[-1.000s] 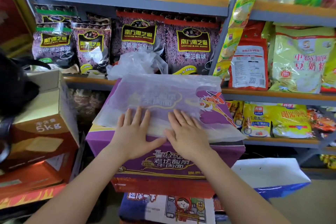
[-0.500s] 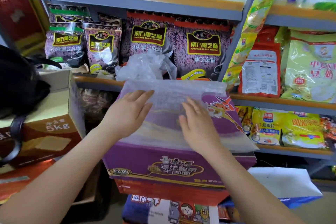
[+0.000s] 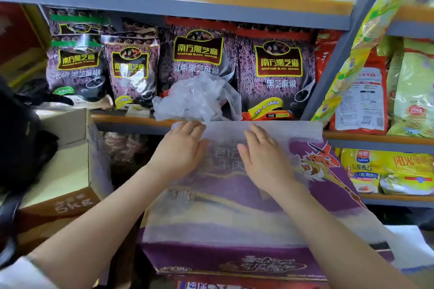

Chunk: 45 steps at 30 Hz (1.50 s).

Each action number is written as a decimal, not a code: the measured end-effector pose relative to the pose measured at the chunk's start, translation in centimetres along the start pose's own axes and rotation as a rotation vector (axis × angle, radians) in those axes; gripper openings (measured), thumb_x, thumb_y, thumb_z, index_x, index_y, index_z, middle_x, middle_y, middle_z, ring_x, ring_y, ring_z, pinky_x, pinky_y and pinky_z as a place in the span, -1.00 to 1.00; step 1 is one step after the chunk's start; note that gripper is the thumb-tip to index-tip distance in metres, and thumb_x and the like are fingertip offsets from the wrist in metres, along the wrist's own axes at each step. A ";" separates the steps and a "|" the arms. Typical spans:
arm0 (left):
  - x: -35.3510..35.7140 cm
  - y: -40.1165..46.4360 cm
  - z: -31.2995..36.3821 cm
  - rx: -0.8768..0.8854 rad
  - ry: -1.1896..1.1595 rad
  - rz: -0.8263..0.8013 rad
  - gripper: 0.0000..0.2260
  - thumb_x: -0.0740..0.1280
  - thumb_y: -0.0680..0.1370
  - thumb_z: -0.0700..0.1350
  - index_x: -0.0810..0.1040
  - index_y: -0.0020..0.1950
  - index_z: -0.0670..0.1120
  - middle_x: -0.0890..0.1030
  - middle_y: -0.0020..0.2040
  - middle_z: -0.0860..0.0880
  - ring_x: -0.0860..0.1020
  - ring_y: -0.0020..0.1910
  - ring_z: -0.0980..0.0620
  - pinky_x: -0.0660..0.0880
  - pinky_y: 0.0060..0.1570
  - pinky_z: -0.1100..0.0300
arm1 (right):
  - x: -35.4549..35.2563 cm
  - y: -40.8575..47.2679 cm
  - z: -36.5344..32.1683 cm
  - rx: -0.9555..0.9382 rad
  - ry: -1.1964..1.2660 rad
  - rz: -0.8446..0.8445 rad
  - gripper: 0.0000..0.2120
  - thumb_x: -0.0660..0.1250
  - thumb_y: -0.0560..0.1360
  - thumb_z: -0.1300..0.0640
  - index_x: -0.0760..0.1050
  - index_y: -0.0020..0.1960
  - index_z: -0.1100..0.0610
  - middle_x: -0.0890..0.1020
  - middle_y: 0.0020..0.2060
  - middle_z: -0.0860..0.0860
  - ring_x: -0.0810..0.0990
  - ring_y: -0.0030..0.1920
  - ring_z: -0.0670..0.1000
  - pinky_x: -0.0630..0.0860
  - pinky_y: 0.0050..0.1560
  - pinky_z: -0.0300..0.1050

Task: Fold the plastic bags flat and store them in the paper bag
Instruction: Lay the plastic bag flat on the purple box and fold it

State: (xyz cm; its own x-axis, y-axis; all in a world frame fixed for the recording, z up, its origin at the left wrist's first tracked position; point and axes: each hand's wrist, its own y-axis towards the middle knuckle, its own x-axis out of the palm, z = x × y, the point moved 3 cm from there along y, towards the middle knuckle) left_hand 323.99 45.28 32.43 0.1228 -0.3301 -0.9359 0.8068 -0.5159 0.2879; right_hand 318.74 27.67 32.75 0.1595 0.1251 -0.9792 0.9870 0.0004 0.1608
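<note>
Crumpled clear plastic bags (image 3: 197,98) heaped on the shelf (image 3: 131,122) just beyond, against purple pouches (image 3: 277,70) marked "NANFANG BLACK SESAME"; brown carton (image 3: 58,206) stamped "5KG" to the left, yellow packets (image 3: 385,171) lower right. Spread flat over the purple noodle box (image 3: 324,185) — a translucent plastic bag (image 3: 225,213), long axis running away toward the shelf, far edge level with it. Left hand (image 3: 180,150) and right hand (image 3: 263,157) side by side, slightly apart, fingers straight, pressing the bag's far end down.

The plastic bag (image 3: 234,213) veils the purple box's (image 3: 234,263) lettering.
</note>
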 end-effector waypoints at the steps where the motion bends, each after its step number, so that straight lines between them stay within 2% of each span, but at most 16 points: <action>1: 0.6 1.4 0.0 0.030 0.009 -0.029 -0.39 -0.09 0.50 0.11 0.43 0.29 -0.26 0.46 0.29 -0.26 0.43 0.25 -0.29 0.41 0.18 -0.18 | 0.6 1.6 -1.1 -0.077 0.027 0.001 -0.49 -0.03 0.63 -0.02 0.08 0.50 0.20 0.04 0.53 0.10 0.02 0.52 0.07 0.01 0.48 -0.02; 3: 2.2 3.0 0.0 0.025 0.051 -0.112 -0.23 -0.26 0.41 0.20 0.24 0.44 -0.21 0.23 0.47 -0.20 0.19 0.45 -0.17 0.12 0.39 -0.06 | 2.4 4.3 -2.4 -0.153 0.022 -0.083 -0.46 0.00 0.62 0.01 -0.03 0.52 0.18 -0.03 0.54 0.07 -0.07 0.53 0.04 -0.08 0.51 -0.02; 5: 3.9 3.2 -0.9 -0.047 0.070 -0.215 -0.08 -0.40 0.29 0.33 0.05 0.51 -0.13 0.04 0.53 -0.13 -0.01 0.51 -0.06 -0.09 0.44 0.07 | 4.1 5.9 -2.1 -0.133 -0.019 -0.174 -0.44 0.00 0.61 0.00 -0.10 0.53 0.12 -0.08 0.54 0.02 -0.13 0.53 -0.01 -0.15 0.51 -0.01; 8: 4.3 2.9 -1.5 -0.054 0.076 -0.270 0.13 -0.53 0.12 0.51 -0.06 0.52 -0.08 -0.05 0.54 -0.11 -0.08 0.51 -0.03 -0.15 0.44 0.10 | 4.8 6.3 -0.1 -0.083 -0.024 -0.224 -0.42 -0.02 0.59 -0.12 -0.12 0.53 0.02 -0.11 0.54 -0.03 -0.14 0.53 -0.03 -0.18 0.48 -0.03; 12: 3.9 2.7 -1.4 -0.087 0.090 -0.326 0.20 -0.49 -0.02 0.58 -0.18 0.52 0.00 -0.16 0.54 -0.09 -0.16 0.51 -0.05 -0.18 0.44 0.02 | 4.2 5.4 4.6 0.039 -0.077 -0.267 -0.36 -0.18 0.56 -0.26 -0.21 0.53 0.01 -0.18 0.53 -0.03 -0.18 0.53 -0.02 -0.19 0.49 -0.03; 20: 3.9 2.7 -1.2 -0.094 0.164 -0.344 0.15 -0.48 -0.11 0.61 -0.23 0.46 0.24 -0.18 0.53 -0.12 -0.16 0.50 -0.18 -0.14 0.44 -0.11 | 2.9 2.7 12.9 0.296 -0.093 -0.216 -0.33 -0.11 0.56 -0.25 -0.11 0.54 0.11 -0.07 0.54 0.03 -0.09 0.54 0.00 -0.11 0.50 -0.02; 24: 3.5 2.4 -1.0 -0.092 0.144 -0.327 0.13 -0.47 -0.06 0.60 -0.18 0.48 0.22 -0.17 0.54 -0.08 -0.14 0.51 -0.12 -0.14 0.45 -0.08 | 2.9 2.2 13.8 0.400 -0.122 -0.195 -0.30 -0.12 0.54 -0.30 -0.07 0.53 0.10 -0.03 0.54 0.03 -0.10 0.53 0.03 -0.14 0.49 0.09; 28: 2.7 1.8 -0.2 -0.009 0.096 -0.235 0.14 -0.54 0.05 0.55 0.02 0.51 0.08 -0.08 0.54 -0.04 -0.07 0.51 -0.03 -0.10 0.44 0.04 | 2.1 1.6 12.5 0.502 -0.068 -0.178 -0.30 -0.16 0.56 -0.27 -0.11 0.53 0.15 -0.14 0.54 0.11 -0.20 0.53 0.10 -0.20 0.49 0.15; 29: 2.5 1.4 0.4 0.040 0.089 -0.248 0.14 -0.57 0.06 0.53 0.05 0.51 0.07 -0.07 0.54 -0.03 -0.06 0.51 -0.01 -0.10 0.44 0.07 | 1.7 1.3 11.5 0.456 -0.056 -0.153 -0.33 -0.15 0.57 -0.24 -0.10 0.53 0.13 -0.16 0.53 0.11 -0.20 0.53 0.11 -0.20 0.49 0.15; 31: 1.8 0.2 2.4 0.147 0.046 -0.306 0.12 -0.57 0.09 0.52 0.05 0.51 0.06 -0.07 0.54 0.01 -0.06 0.51 0.02 -0.14 0.43 0.17 | 0.2 0.1 8.1 0.204 0.022 -0.114 -0.42 -0.10 0.60 -0.17 -0.01 0.53 0.08 -0.16 0.54 0.05 -0.13 0.53 0.09 -0.13 0.48 0.10; 34: 0.6 -2.9 5.1 0.267 -0.044 -0.318 0.00 -0.42 0.23 0.52 0.07 0.51 0.02 0.04 0.53 0.01 -0.02 0.51 0.03 -0.30 0.33 0.26 | -1.9 -3.3 2.5 -0.212 0.188 -0.201 -0.52 0.06 0.59 -0.14 0.22 0.46 -0.02 -0.04 0.54 -0.09 0.11 0.50 0.01 0.20 0.40 0.04; 36: 0.1 -5.2 5.5 0.293 -0.102 -0.339 -0.09 -0.34 0.30 0.51 0.04 0.50 0.03 0.05 0.52 0.02 -0.02 0.50 0.05 -0.29 0.35 0.28 | -2.7 -5.6 0.8 -0.385 0.155 -0.221 -0.54 0.13 0.55 -0.15 0.33 0.40 -0.01 0.13 0.51 -0.08 0.30 0.41 0.00 0.36 0.27 0.01; 38: 0.0 -7.7 5.2 0.293 -0.111 -0.333 -0.15 -0.25 0.36 0.50 0.04 0.50 0.03 0.11 0.51 0.03 0.02 0.48 0.07 -0.07 0.45 0.20 | -3.0 -7.2 0.4 -0.453 0.131 -0.194 -0.51 0.12 0.51 -0.17 0.40 0.34 0.04 0.31 0.42 -0.02 0.43 0.29 0.02 0.42 0.14 -0.07; 40: -0.1 -9.9 4.9 0.339 -0.098 -0.222 -0.24 -0.02 0.44 0.45 0.31 0.42 -0.04 0.35 0.41 -0.05 0.25 0.42 0.00 0.25 0.38 0.10 | -2.7 -8.2 0.6 -0.453 0.099 -0.198 -0.44 0.06 0.47 -0.23 0.38 0.35 0.05 0.37 0.35 -0.02 0.47 0.23 0.02 0.40 0.02 -0.14; 42: 0.1 -11.7 4.3 0.364 -0.052 -0.174 -0.34 0.14 0.42 0.41 0.42 0.31 -0.03 0.49 0.28 -0.03 0.39 0.31 0.00 0.27 0.30 0.13 | -1.8 -9.1 1.1 -0.457 0.015 -0.217 -0.35 -0.04 0.44 -0.31 0.32 0.38 0.02 0.35 0.34 -0.05 0.43 0.26 0.01 0.40 0.05 -0.09; 45: 0.2 -13.3 3.4 0.297 0.067 -0.059 -0.43 0.09 0.44 0.39 0.44 0.20 -0.01 0.54 0.16 -0.02 0.50 0.15 -0.01 0.32 0.16 0.13 | -0.9 -10.1 2.3 -0.446 -0.062 -0.221 -0.20 -0.12 0.34 -0.47 0.26 0.40 -0.03 0.31 0.38 -0.10 0.31 0.35 0.00 0.32 0.21 0.00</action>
State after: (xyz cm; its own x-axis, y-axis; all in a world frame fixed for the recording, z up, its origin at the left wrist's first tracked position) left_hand 311.35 49.35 29.12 0.1269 -0.2450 -0.9612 0.6104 -0.7446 0.2704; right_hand 308.66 25.27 31.68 -0.0379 0.0155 -0.9992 0.8946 0.4461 -0.0270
